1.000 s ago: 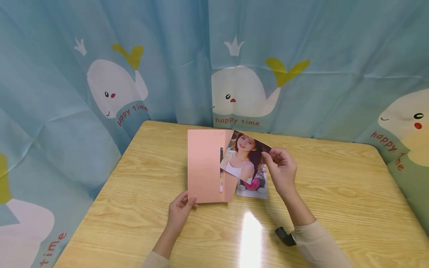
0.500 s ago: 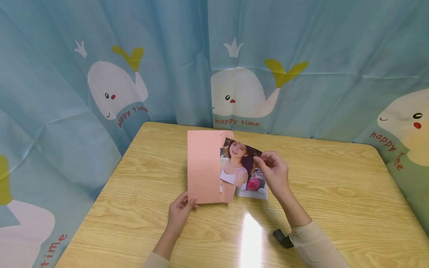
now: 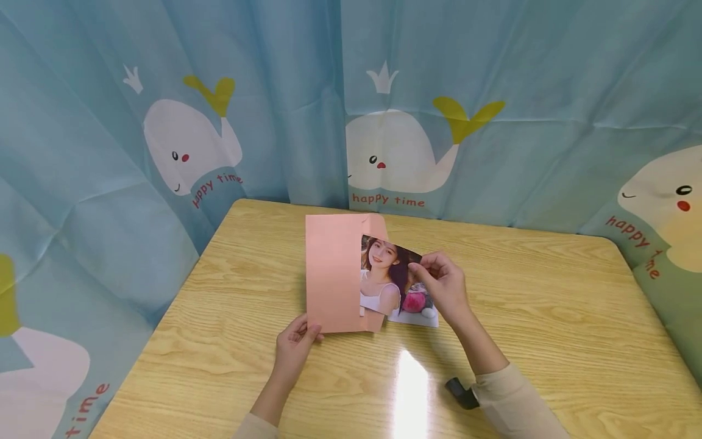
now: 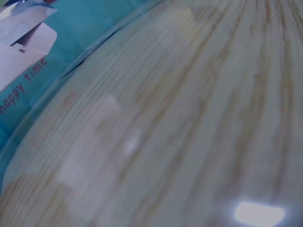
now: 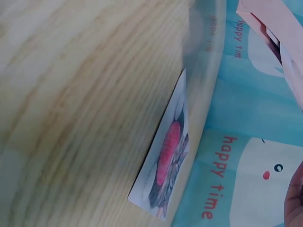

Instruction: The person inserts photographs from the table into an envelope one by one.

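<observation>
A pink envelope (image 3: 333, 274) is held up over the table with its flap (image 3: 376, 322) folded out to the right. My left hand (image 3: 296, 346) pinches its lower left corner. In my right hand (image 3: 445, 286), thumb and fingers pinch the upper right corner of a portrait photo (image 3: 381, 280). That photo's left edge meets the envelope's opening; how far it reaches inside I cannot tell. A narrow pale strip shows in the opening below it. In the right wrist view, the envelope (image 5: 279, 21) and part of my right hand (image 5: 294, 201) appear at the right edge.
On the table (image 3: 548, 305) lies another photo (image 3: 414, 316) of a grey animal with a pink ball, partly covered by the portrait in the head view. A black object (image 3: 462, 393) sits at my right sleeve. A blue whale-print curtain (image 3: 307, 122) hangs around the table's back and sides.
My right hand has moved left and slightly down, bringing the portrait photo to the envelope's opening and turning it more upright. The left hand and envelope stay nearly still.
</observation>
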`<action>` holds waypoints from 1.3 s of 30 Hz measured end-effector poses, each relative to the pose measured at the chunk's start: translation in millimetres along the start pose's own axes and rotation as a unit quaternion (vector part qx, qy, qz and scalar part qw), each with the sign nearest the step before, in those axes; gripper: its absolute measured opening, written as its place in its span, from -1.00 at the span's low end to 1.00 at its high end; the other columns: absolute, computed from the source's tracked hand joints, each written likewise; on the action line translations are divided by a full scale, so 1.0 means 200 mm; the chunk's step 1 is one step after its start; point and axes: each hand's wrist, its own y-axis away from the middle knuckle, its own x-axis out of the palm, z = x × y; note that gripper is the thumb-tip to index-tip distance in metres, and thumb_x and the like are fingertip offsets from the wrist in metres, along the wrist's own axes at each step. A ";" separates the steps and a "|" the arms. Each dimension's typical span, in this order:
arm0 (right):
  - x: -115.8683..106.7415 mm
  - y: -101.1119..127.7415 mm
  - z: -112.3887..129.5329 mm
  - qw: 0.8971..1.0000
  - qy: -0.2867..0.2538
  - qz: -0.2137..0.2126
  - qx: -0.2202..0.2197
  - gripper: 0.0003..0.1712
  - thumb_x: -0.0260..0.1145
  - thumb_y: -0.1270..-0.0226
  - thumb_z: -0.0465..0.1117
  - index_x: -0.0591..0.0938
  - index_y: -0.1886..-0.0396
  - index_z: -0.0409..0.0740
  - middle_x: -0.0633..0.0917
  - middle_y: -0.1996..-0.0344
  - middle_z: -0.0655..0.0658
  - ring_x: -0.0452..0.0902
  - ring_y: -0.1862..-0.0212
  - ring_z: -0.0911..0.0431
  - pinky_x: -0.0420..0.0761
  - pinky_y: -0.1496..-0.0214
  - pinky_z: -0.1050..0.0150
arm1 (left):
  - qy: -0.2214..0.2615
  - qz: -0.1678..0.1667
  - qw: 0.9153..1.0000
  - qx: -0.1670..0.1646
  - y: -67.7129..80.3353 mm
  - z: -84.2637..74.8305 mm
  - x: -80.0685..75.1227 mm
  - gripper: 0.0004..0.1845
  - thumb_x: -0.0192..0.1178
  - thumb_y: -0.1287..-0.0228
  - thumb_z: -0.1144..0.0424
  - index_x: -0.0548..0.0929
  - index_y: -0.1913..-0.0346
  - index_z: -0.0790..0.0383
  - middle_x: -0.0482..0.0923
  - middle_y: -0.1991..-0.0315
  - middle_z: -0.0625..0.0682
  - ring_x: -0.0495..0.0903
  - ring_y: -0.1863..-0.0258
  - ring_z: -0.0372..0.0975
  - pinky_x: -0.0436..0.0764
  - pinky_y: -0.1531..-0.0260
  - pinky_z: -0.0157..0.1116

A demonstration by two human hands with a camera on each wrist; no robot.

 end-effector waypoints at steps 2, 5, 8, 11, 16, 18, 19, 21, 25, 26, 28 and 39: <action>0.00 0.00 0.00 1.000 0.000 0.005 0.014 -0.84 0.34 -0.15 -0.49 0.51 0.45 -0.50 0.58 0.64 0.15 0.51 0.55 0.32 0.53 0.51 0.51 | -0.007 0.001 1.000 0.005 0.00 0.00 0.00 -0.72 0.15 -0.32 0.33 0.54 -0.03 0.40 0.63 0.33 -0.13 0.62 0.38 -0.34 0.63 0.17 -0.44; 0.00 0.01 -0.01 1.000 0.009 0.017 0.019 -0.85 0.34 -0.16 -0.47 0.52 0.44 -0.48 0.59 0.63 0.15 0.49 0.55 0.33 0.52 0.52 0.50 | -0.009 0.000 1.000 0.007 -0.01 0.00 0.00 -0.73 0.15 -0.32 0.33 0.55 -0.01 0.40 0.63 0.33 -0.13 0.62 0.38 -0.33 0.63 0.17 -0.44; 0.01 0.02 -0.01 0.999 0.029 0.040 0.004 -0.87 0.35 -0.15 -0.47 0.53 0.46 -0.43 0.58 0.60 0.12 0.46 0.54 0.34 0.51 0.52 0.51 | -0.003 0.000 1.000 0.000 -0.01 0.01 0.00 -0.74 0.17 -0.31 0.33 0.57 0.01 0.39 0.63 0.35 -0.12 0.62 0.39 -0.33 0.64 0.18 -0.43; 0.02 0.02 -0.01 0.998 0.040 0.048 -0.015 -0.89 0.35 -0.14 -0.48 0.55 0.47 -0.39 0.59 0.56 0.05 0.47 0.52 0.34 0.53 0.50 0.51 | 0.000 0.002 1.000 -0.006 -0.01 0.01 0.00 -0.75 0.17 -0.30 0.32 0.58 0.02 0.38 0.63 0.35 -0.10 0.62 0.38 -0.32 0.64 0.18 -0.43; 0.09 0.04 0.00 0.999 0.039 0.022 -0.017 -0.89 0.40 -0.11 -0.42 0.60 0.47 -0.37 0.64 0.55 -0.15 0.52 0.51 0.34 0.55 0.49 0.52 | -0.002 -0.002 1.000 0.004 -0.01 0.00 0.00 -0.75 0.17 -0.31 0.32 0.57 0.02 0.38 0.64 0.34 -0.09 0.63 0.38 -0.30 0.65 0.19 -0.41; 0.11 0.05 0.00 0.998 0.053 0.006 -0.034 -0.89 0.43 -0.09 -0.39 0.63 0.47 -0.33 0.65 0.53 -0.19 0.52 0.50 0.35 0.53 0.48 0.54 | -0.002 -0.003 1.000 0.009 0.00 0.00 0.00 -0.75 0.17 -0.30 0.32 0.57 0.02 0.39 0.64 0.34 -0.09 0.63 0.38 -0.31 0.66 0.21 -0.41; 0.11 0.05 -0.01 0.997 0.060 -0.003 -0.054 -0.90 0.43 -0.08 -0.39 0.64 0.47 -0.33 0.66 0.53 -0.20 0.52 0.49 0.34 0.53 0.46 0.55 | -0.001 -0.002 1.000 0.010 0.00 0.00 0.00 -0.75 0.17 -0.31 0.33 0.57 0.02 0.39 0.64 0.33 -0.10 0.63 0.38 -0.31 0.66 0.21 -0.41; 0.13 0.05 -0.03 0.988 0.090 -0.023 -0.121 -0.90 0.45 -0.03 -0.42 0.66 0.48 -0.31 0.66 0.51 -0.20 0.52 0.47 0.28 0.52 0.42 0.57 | 0.002 0.001 1.000 0.010 0.00 0.00 0.00 -0.74 0.16 -0.31 0.33 0.56 0.01 0.40 0.64 0.33 -0.10 0.63 0.38 -0.32 0.65 0.21 -0.41; 0.14 0.06 -0.09 0.951 0.147 -0.060 -0.266 -0.80 0.48 0.12 -0.54 0.66 0.45 -0.34 0.66 0.50 -0.19 0.52 0.49 0.11 0.51 0.36 0.60 | -0.001 0.003 1.000 0.010 0.00 0.00 0.01 -0.74 0.15 -0.32 0.33 0.56 0.00 0.41 0.64 0.33 -0.10 0.62 0.38 -0.33 0.65 0.20 -0.43; 0.13 0.06 -0.10 0.942 0.161 -0.060 -0.290 -0.79 0.47 0.13 -0.56 0.66 0.44 -0.35 0.66 0.51 -0.19 0.53 0.50 0.09 0.52 0.36 0.59 | -0.002 0.002 1.000 0.009 0.00 0.00 0.01 -0.74 0.15 -0.32 0.33 0.56 0.00 0.40 0.64 0.33 -0.10 0.63 0.38 -0.33 0.65 0.20 -0.43; 0.13 0.07 -0.11 0.934 0.175 -0.052 -0.306 -0.78 0.45 0.13 -0.58 0.66 0.42 -0.36 0.67 0.50 -0.19 0.55 0.51 0.06 0.55 0.39 0.56 | -0.004 0.001 1.000 0.008 0.00 0.00 0.01 -0.75 0.15 -0.32 0.34 0.55 0.01 0.41 0.63 0.33 -0.09 0.63 0.38 -0.32 0.65 0.20 -0.43; 0.14 0.09 -0.05 0.963 0.219 0.006 -0.158 -0.93 0.38 -0.12 -0.45 0.62 0.43 -0.32 0.68 0.61 -0.13 0.55 0.59 0.16 0.48 0.60 0.57 | -0.032 0.011 0.999 0.025 0.01 0.00 0.02 -0.79 0.13 -0.33 0.33 0.57 0.05 0.38 0.64 0.35 0.02 0.62 0.39 -0.32 0.64 0.22 -0.45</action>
